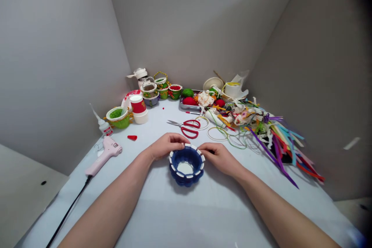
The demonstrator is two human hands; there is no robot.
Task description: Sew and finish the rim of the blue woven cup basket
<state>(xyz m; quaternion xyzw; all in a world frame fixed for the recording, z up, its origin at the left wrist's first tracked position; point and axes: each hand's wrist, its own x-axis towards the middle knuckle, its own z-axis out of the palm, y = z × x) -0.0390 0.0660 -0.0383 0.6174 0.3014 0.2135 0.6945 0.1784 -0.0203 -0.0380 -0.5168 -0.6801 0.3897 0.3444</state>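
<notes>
Nearest us: our left forearm (107, 209) and right forearm (279, 211), coming in from the bottom corners. Pale counter (162, 221) fills the lower frame, with grey walls (58, 66) closing in at upper left and right. Right of centre, a large heap of coloured ribbon strips (279, 151) fans toward the right edge. Behind it, at upper centre, sits a metal tray (186, 104) of red and green bits.

Lower centre: dark-blue basket (174, 174), white tabs around its rim, white disc at the bottom. Left hand (167, 146) curves over the rim's upper left; right hand (217, 159) sits at its right side, fingers reaching toward the rim. Neither is clearly pinching; we can't tell grip from light contact.

Handling note: we'd keep pressure light and even from both sides, fingertips on the rim, so the tabs stay seated and the wall keeps its shape.

Left of the hands: pink glue gun (106, 157), black cord (68, 213) trailing to lower left. Upper centre: red-handled scissors (186, 127). Upper left: glue bottle (101, 126). Small red scrap (132, 137) lies near the glue gun.
</notes>
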